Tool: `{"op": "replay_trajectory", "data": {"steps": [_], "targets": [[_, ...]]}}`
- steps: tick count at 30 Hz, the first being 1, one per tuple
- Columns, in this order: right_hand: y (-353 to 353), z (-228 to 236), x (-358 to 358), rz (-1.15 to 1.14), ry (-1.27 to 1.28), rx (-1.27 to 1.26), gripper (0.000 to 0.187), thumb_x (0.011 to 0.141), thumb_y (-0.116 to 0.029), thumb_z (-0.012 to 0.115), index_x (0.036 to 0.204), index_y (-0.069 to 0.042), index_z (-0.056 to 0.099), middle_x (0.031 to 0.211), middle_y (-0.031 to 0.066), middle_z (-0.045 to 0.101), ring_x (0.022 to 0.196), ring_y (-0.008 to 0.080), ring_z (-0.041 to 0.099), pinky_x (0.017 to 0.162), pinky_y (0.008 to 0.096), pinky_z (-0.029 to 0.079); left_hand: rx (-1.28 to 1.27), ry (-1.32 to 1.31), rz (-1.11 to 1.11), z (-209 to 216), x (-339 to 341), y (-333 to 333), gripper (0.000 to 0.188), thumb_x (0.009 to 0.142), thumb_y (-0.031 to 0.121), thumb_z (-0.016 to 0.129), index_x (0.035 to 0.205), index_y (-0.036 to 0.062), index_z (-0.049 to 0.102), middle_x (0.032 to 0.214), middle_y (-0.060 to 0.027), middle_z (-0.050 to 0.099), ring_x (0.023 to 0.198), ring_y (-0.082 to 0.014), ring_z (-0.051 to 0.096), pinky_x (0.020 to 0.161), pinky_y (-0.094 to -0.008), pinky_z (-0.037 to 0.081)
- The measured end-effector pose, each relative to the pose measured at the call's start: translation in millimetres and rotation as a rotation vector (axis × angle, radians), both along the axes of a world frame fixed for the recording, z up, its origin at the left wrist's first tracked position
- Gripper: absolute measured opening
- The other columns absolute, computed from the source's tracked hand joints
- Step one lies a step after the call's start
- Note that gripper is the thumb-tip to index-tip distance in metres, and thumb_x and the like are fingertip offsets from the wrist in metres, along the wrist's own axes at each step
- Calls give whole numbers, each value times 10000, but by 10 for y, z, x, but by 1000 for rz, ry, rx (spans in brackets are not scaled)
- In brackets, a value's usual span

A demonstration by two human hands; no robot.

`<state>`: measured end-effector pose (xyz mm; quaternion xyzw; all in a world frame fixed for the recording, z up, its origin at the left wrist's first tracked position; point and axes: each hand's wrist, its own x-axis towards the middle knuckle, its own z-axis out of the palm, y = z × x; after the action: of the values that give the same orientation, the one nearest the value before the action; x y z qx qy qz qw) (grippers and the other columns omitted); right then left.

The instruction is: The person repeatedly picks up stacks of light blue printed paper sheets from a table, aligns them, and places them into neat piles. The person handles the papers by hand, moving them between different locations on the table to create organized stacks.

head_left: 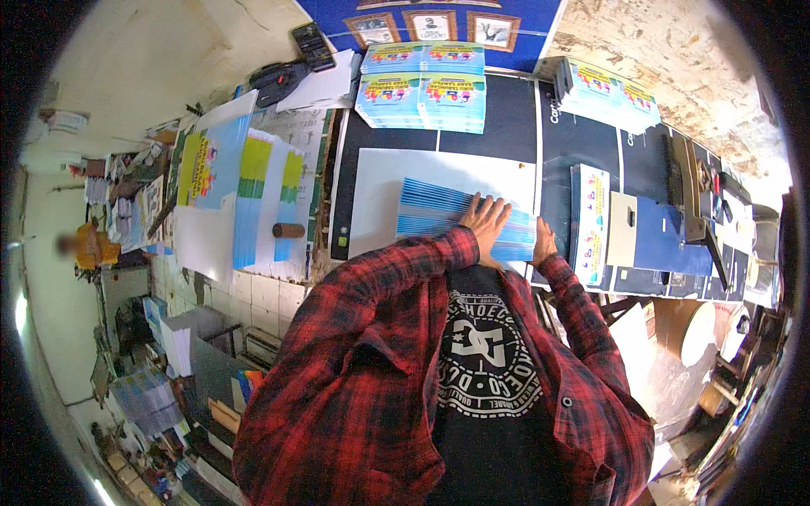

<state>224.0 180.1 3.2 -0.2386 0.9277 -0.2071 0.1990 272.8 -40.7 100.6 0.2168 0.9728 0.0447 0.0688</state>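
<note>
Both hands rest on one fanned stack of blue-striped sheets [460, 218] lying on a white board [380, 181] at the table's near edge. My left hand [487, 218] lies flat, fingers spread, palm down. My right hand [542, 242] grips the stack's right end; finger spread cannot be told. Bare white board lies left; printed stacks [422, 86] sit beyond.
</note>
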Motion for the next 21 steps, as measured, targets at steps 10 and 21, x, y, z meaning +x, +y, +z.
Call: {"op": "replay_trajectory", "data": {"steps": [10, 21], "targets": [[38, -88, -16, 1, 11, -104, 749, 638, -445, 747, 1225, -84, 454, 1125, 132, 498, 1110, 338, 453, 933, 555, 318, -182, -247, 272, 144, 345, -592, 1302, 525, 592, 781, 1452, 33, 58, 1427, -178, 243, 1359, -365, 187, 1097, -603, 51], [76, -176, 70, 9, 115, -285, 696, 666, -457, 734, 1154, -44, 456, 1010, 154, 517, 999, 359, 496, 873, 515, 355, -133, -140, 201, -58, 376, -567, 1076, 563, 440, 784, 1374, -17, 245, 1303, -184, 367, 1280, -349, 304, 1109, -471, 179]]}}
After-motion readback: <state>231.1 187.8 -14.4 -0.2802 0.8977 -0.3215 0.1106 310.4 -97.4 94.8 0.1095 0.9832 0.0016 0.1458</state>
